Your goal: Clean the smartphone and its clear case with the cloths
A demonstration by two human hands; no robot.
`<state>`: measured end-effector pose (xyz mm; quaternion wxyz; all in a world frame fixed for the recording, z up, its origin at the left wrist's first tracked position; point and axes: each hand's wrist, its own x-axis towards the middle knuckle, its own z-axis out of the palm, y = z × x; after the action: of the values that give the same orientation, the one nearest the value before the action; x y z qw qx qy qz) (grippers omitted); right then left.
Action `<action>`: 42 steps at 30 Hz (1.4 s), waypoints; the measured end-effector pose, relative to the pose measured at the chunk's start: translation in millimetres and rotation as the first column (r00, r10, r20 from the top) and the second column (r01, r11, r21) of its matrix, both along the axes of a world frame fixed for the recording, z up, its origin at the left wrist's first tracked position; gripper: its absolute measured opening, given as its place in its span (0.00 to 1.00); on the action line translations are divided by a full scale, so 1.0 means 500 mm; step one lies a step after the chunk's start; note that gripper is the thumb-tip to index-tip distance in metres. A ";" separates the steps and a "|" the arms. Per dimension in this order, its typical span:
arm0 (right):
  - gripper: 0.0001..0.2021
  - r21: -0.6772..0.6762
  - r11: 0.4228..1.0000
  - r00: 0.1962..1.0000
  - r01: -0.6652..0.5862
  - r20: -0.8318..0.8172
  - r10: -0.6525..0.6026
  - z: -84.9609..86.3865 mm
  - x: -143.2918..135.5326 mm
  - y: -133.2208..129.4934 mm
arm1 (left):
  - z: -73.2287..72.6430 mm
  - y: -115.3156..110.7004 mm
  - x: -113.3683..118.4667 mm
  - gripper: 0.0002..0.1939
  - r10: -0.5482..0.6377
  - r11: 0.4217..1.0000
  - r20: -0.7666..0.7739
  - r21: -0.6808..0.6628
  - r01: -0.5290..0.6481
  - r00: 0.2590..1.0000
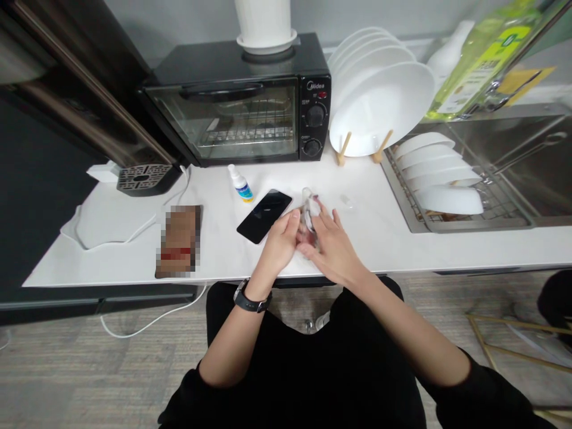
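My left hand (283,238), with a watch (252,298) on its wrist, is closed around the edge of a clear phone case (309,238) with a reddish and dark pattern. My right hand (333,244) presses a crumpled white cloth (311,207) against the case, its fingers bent over it. Motion blur and the fingers hide part of both. Just left of my hands a black phone (264,215) lies flat, screen up. Behind it stands a small white spray bottle (241,185) with a blue and yellow label. Right of my hands lies a small clear cap (346,201).
A toaster oven (232,119) bearing a white pot (263,27) stands behind. White plates (379,107) lean in a wooden rack; bowls (451,199) sit by the sink (527,161). A pixelated flat object (179,241) and a white cable (120,241) are left.
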<state>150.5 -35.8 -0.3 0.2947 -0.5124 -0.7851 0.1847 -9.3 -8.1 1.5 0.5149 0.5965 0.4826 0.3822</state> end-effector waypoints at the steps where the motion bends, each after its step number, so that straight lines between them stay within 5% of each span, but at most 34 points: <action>1: 0.45 -0.036 0.999 0.991 -0.008 -0.135 0.003 0.003 -0.007 0.003 | 0.006 -0.001 -0.003 0.30 0.004 0.998 -0.023 0.055 -0.002 1.000; 3: 0.38 -0.103 0.995 0.904 0.002 -0.425 -0.046 0.004 -0.015 0.004 | 0.019 0.001 -0.008 0.26 0.026 0.978 -0.123 0.210 0.000 0.992; 6: 0.31 -0.233 0.972 0.641 -0.002 -0.747 -0.178 -0.005 -0.010 0.010 | 0.041 0.019 -0.009 0.30 0.052 0.954 -0.186 0.301 0.006 0.981; 8: 0.29 -0.317 0.947 0.498 -0.055 -0.831 -0.249 -0.014 -0.004 0.020 | 0.053 0.038 -0.003 0.37 -0.001 0.985 -0.078 0.171 0.015 0.997; 11: 0.26 -0.374 0.923 0.440 -0.088 -0.846 -0.301 -0.023 0.000 0.034 | 0.066 0.061 0.010 0.27 -0.114 0.989 0.200 -0.067 0.129 0.973; 14: 0.27 -0.388 0.916 0.464 -0.102 -0.833 -0.301 -0.023 0.004 0.034 | 0.069 0.073 0.019 0.22 -0.113 0.968 0.445 -0.152 0.199 0.888; 17: 0.30 -0.390 0.921 0.451 -0.025 -0.826 -0.337 -0.022 0.022 0.024 | 0.065 0.081 0.016 0.31 -0.061 0.925 0.618 -0.261 0.278 0.783; 21: 0.32 -0.206 0.868 0.471 0.452 -0.771 -0.428 -0.011 0.054 0.018 | 0.053 0.094 0.005 0.37 -0.057 0.866 0.744 -0.294 0.403 0.665; 24: 0.29 0.071 0.777 0.627 0.625 -0.638 -0.446 0.007 0.055 0.025 | 0.046 0.095 0.004 0.38 -0.068 0.828 0.755 -0.322 0.459 0.652; 26: 0.28 0.199 0.851 0.834 0.486 -0.396 -0.384 0.015 0.039 0.025 | 0.045 0.093 0.007 0.37 -0.072 0.808 0.744 -0.347 0.477 0.664; 28: 0.31 0.220 0.934 0.959 0.281 -0.096 -0.266 0.015 0.016 0.011 | 0.050 0.089 0.010 0.33 -0.039 0.836 0.738 -0.345 0.427 0.674; 31: 0.42 0.203 0.976 0.977 0.074 0.182 -0.112 0.005 -0.016 -0.032 | 0.065 0.081 0.015 0.28 0.048 0.887 0.749 -0.336 0.316 0.661; 34: 0.52 0.197 0.979 0.969 -0.057 0.247 0.007 -0.002 -0.024 -0.058 | 0.076 0.059 0.029 0.28 0.120 0.863 0.778 -0.388 0.322 0.617; 39: 0.62 0.180 0.981 0.977 0.073 0.186 -0.106 -0.004 -0.001 -0.014 | 0.059 0.003 0.066 0.29 0.227 0.801 0.805 -0.475 0.365 0.549; 42: 0.65 0.132 0.991 0.987 0.015 0.158 -0.036 -0.019 0.000 -0.025 | 0.059 -0.010 0.066 0.30 0.251 0.806 0.805 -0.481 0.345 0.538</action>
<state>150.5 -48.2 -9.9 0.2661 -0.5153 -0.8099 0.0874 23.6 -13.0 30.8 0.8499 0.1600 0.2503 0.4352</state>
